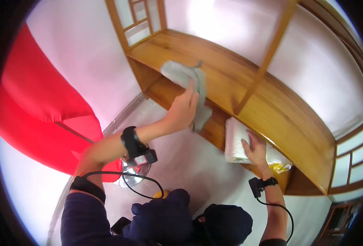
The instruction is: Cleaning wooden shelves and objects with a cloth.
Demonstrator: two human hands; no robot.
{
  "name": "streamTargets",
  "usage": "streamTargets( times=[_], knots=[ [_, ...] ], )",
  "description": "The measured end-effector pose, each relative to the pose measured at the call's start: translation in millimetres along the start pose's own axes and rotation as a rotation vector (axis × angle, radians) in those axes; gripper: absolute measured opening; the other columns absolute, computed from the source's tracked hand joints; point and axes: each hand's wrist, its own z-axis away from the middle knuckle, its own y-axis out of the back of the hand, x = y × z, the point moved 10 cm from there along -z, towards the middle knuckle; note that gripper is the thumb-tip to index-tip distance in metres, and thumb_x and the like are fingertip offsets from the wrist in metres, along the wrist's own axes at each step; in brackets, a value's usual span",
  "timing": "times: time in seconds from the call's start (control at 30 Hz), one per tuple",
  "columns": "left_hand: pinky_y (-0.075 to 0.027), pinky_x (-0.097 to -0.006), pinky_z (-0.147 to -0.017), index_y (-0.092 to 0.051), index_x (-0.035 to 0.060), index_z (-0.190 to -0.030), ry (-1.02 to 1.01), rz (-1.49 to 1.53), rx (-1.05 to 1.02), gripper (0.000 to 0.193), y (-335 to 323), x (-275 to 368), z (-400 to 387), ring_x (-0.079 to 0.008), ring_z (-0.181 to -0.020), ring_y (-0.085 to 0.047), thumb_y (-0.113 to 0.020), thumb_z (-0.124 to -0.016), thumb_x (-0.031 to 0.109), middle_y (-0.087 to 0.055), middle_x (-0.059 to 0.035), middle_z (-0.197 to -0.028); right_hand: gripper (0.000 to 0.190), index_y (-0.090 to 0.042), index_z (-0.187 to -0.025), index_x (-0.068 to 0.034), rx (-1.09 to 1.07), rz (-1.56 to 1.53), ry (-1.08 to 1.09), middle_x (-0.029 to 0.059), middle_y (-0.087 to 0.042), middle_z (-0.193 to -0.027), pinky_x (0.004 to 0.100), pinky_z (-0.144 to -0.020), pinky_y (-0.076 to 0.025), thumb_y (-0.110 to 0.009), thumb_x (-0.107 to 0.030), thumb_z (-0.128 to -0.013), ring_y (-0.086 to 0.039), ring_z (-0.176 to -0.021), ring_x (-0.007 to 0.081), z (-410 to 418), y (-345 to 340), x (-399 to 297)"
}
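My left hand (183, 110) grips a grey cloth (181, 73), blurred, with its folds hanging past my fingers. The cloth is in front of the front edge of the wooden shelf (224, 77) and overlaps it in view. Farther right, my right hand (256, 152) rests with its fingers on a white plastic-wrapped package (235, 138) in the lower compartment. Part of that package is hidden by the hand and by the board above. Beside it lies a clear bag with yellow printing (281, 166).
A wooden upright post (266, 58) rises from the shelf's front edge. Lattice panels (138, 18) frame its ends. Red fabric (46, 101) hangs at left, above a shiny metal base (132, 178) on the floor. Cables (144, 176) run along both my arms.
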Motion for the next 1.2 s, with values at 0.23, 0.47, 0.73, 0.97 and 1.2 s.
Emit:
streamTargets(
  times=[0.23, 0.47, 0.73, 0.97, 1.2],
  knots=[
    [-0.039, -0.0386, -0.054, -0.042, -0.0015, -0.084, -0.215, -0.019, -0.708, 0.026, -67.7, 119.5, 55.3, -0.0399, -0.058, -0.044, -0.049, -0.089, 0.023, -0.049, -0.0223, -0.068, 0.042, -0.042, -0.126, -0.005, -0.707, -1.789, -0.029, 0.0085, -0.045, -0.126, 0.0344, -0.095, -0.038, -0.052, -0.021, -0.089, -0.042, -0.117, 0.0189, 82.8, 3.2, -138.3],
    [-0.049, -0.0314, -0.066, -0.055, 0.002, -0.098, -0.365, -0.006, -0.918, 0.023, -82.3, 201.9, 64.1, -0.0258, -0.074, -0.063, -0.063, -0.079, 0.014, -0.062, -0.0182, -0.091, 0.037, -0.046, -0.119, 0.0, 0.038, -1.407, -0.237, 0.0074, -0.056, -0.111, 0.0318, -0.09, -0.043, -0.057, -0.008, -0.084, -0.054, -0.101, 0.0169, 121.9, 87.8, -79.4],
    [-0.044, -0.0262, -0.063, -0.044, -0.0001, -0.104, -0.549, 0.118, 0.304, 0.037, 34.2, 212.5, -42.8, -0.0116, -0.07, -0.051, -0.065, -0.08, 0.017, -0.052, -0.005, -0.081, 0.039, -0.056, -0.099, 0.001, 0.533, -0.072, 0.276, 0.0181, -0.054, -0.104, 0.0432, -0.086, -0.04, -0.067, -0.012, -0.064, -0.05, -0.102, 0.0323, 87.5, 174.2, -150.9],
    [-0.033, -0.0191, -0.04, -0.044, 0.0038, -0.085, -0.551, 0.585, 0.241, 0.011, 1.1, 189.2, -76.2, -0.0033, -0.045, -0.037, -0.046, -0.091, 0.013, -0.042, 0.0023, -0.058, 0.011, -0.064, -0.067, -0.009, 0.13, 0.571, 0.246, 0.0092, -0.06, -0.075, 0.0316, -0.079, -0.036, -0.065, -0.018, -0.061, -0.055, -0.077, 0.0223, -19.5, 31.7, -185.0],
    [-0.031, -0.0193, -0.04, -0.044, 0.0037, -0.086, -0.519, 0.532, 0.31, 0.012, -2.2, 191.0, -75.2, -0.0032, -0.044, -0.037, -0.048, -0.091, 0.014, -0.041, 0.0022, -0.058, 0.007, -0.062, -0.061, -0.01, 0.411, 0.395, 0.606, 0.0051, -0.059, -0.072, 0.0327, -0.074, -0.038, -0.064, -0.014, -0.055, -0.054, -0.076, 0.0221, 5.4, 48.3, -180.2]
  ],
)
